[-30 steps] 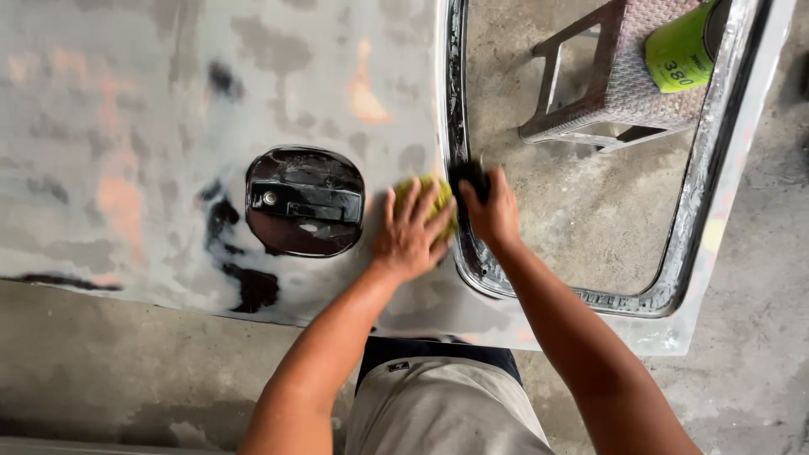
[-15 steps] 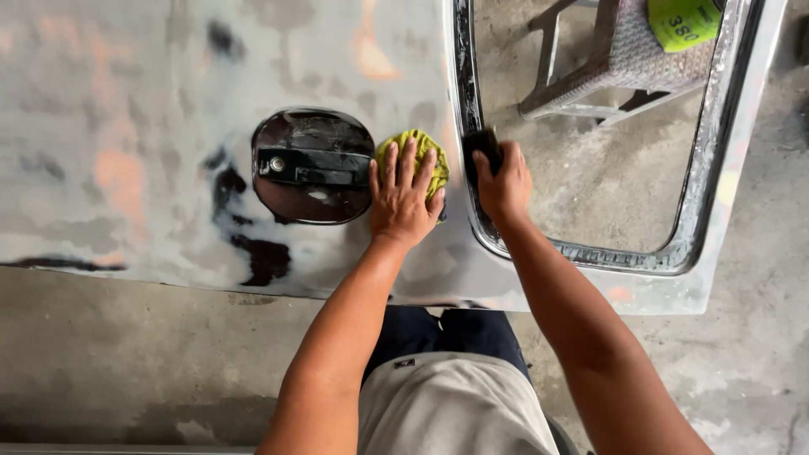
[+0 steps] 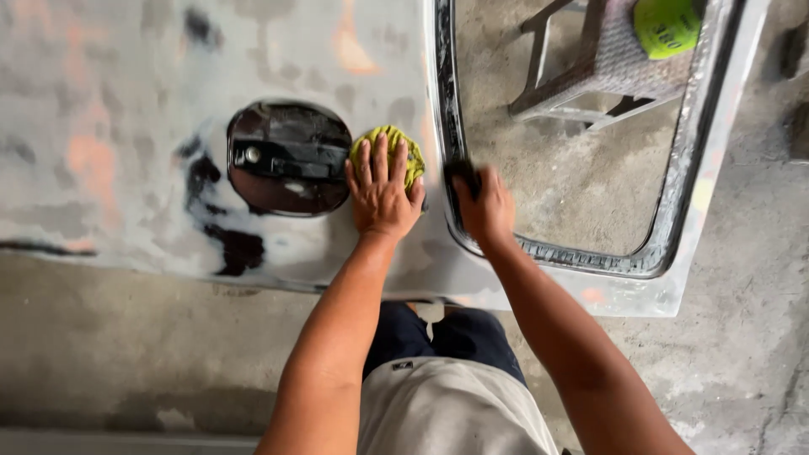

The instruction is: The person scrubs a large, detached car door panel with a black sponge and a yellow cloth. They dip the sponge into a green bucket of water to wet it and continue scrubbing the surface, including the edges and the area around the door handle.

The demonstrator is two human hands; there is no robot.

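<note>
panel (image 3: 126, 101): sanded grey car door lying flat, patched with orange and black
handle recess (image 3: 288, 158): dark oval hollow, just left of the pad
pad (image 3: 411, 152): yellow-green, flat on the panel beside the recess
left hand (image 3: 383, 192): fingers spread open, palm pressed onto the pad
right hand (image 3: 484, 206): closed around the window frame's black edge (image 3: 447, 126)
stool (image 3: 590, 67): seen through the window opening, green disc (image 3: 666, 25) on top
</note>
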